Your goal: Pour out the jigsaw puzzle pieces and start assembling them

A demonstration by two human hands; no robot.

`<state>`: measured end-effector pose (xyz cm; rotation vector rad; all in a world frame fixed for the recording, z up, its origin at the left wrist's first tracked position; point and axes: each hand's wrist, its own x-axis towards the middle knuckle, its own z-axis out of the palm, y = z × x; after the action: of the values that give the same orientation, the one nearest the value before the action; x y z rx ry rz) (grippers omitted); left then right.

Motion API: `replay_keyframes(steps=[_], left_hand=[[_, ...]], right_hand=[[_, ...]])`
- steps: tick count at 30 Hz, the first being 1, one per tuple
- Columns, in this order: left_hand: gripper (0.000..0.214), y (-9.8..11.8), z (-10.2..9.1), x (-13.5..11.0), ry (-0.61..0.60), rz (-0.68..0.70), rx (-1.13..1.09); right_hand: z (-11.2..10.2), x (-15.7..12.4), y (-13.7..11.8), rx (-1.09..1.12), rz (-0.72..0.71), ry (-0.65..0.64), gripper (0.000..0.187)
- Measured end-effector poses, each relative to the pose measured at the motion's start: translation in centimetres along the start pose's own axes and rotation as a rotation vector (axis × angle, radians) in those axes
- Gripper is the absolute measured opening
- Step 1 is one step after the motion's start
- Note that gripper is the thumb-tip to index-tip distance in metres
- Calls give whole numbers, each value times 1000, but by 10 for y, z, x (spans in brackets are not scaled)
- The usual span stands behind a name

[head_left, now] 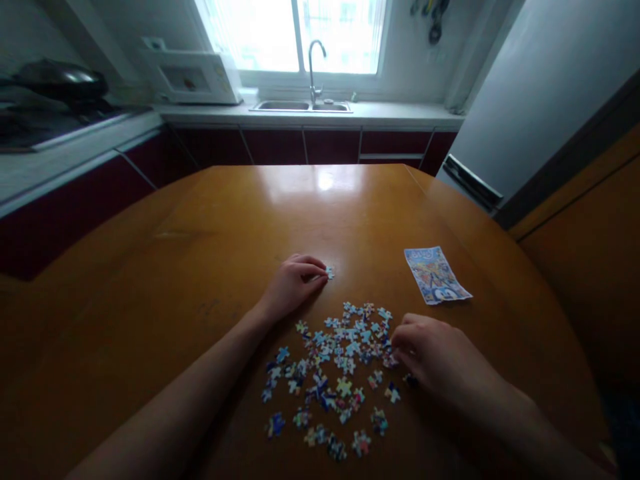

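Beyond the loose pieces, my left hand point(296, 283) pinches a small pale jigsaw puzzle piece point(330, 273) between thumb and fingertips, low on the tabletop. A scattered pile of jigsaw puzzle pieces point(344, 387) lies between my forearms, mostly light blue at the far side and darker, mixed colours nearer me. At the right edge of that pile, my right hand point(431, 352) is closed, its fingers curled down towards the thumb by the pieces. Whatever lies between those fingertips is hidden.
A printed picture sheet point(436, 275) lies on the wooden table point(200, 267), right of the pile. Past the far edge stands a counter with a sink point(285, 106), faucet point(312, 70) and white microwave point(195, 77). A pan point(63, 79) sits on the stove; a fridge point(540, 87) stands right.
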<state>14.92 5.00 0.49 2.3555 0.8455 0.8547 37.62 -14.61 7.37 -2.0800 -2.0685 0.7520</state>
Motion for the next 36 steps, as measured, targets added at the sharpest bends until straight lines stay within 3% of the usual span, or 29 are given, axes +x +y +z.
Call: replay_keyframes(steps=[9,15,18,23,27,31,33,36], left_hand=[[9,-3,0,0,-6,-3,8],[10,-2,1,0,-10,-2,17],[10,-2,1,0,-5,-7,13],[11,-1,1,-1,-12,-20,0],[10,0,0,-1,-12,-17,-2],[9,1,0,-1,-16,-21,-1],[10,1,0,-1,-16,-22,-2],[11,0,0,-1,-19,-25,-7]], right_hand=[[10,-1,-7,-35,-16,-79,6],[10,-4,0,149,-95,-66,13],[3,0,11,308,-64,-87,13],[0,16,43,342,16,42,8],[3,22,57,289,37,-20,8],[1,21,55,264,78,-84,6],[-1,22,52,277,82,-50,9],[0,27,47,312,38,108,9]])
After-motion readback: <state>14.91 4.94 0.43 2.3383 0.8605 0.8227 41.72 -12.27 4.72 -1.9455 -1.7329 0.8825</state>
